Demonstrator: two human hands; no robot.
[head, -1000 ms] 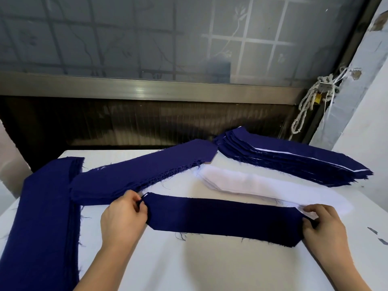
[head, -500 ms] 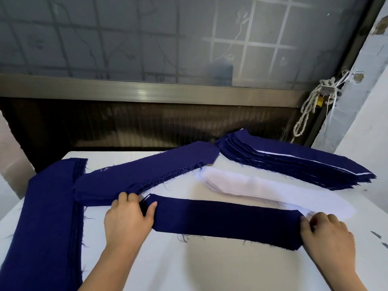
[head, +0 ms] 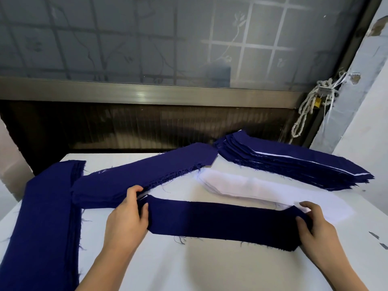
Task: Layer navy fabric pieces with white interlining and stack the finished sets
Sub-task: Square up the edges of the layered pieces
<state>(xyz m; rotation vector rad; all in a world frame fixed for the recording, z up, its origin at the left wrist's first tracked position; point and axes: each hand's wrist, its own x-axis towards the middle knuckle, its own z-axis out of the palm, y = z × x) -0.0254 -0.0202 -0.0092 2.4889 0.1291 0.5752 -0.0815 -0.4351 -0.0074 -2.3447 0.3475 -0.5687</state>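
A long navy fabric piece [head: 222, 223] stretches across the middle of the white table [head: 189, 267]. My left hand [head: 128, 217] grips its left end, where a sliver of white shows under the fingers. My right hand [head: 315, 227] grips its right end with the thumb on top. Behind it lies a pile of white interlining [head: 252, 187]. A stack of navy pieces [head: 144, 175] sits at the middle left. At the back right rests a stack of layered sets [head: 294, 162] with white edges showing.
A thick pile of long navy strips [head: 46, 223] runs down the left side of the table. A frosted window and a dark wall stand behind the table. A knotted rope [head: 310, 108] hangs at the right by the wall.
Both hands have taken a firmer grip on the ends of the navy piece. The piece has risen slightly off the table and now casts a shadow below it.
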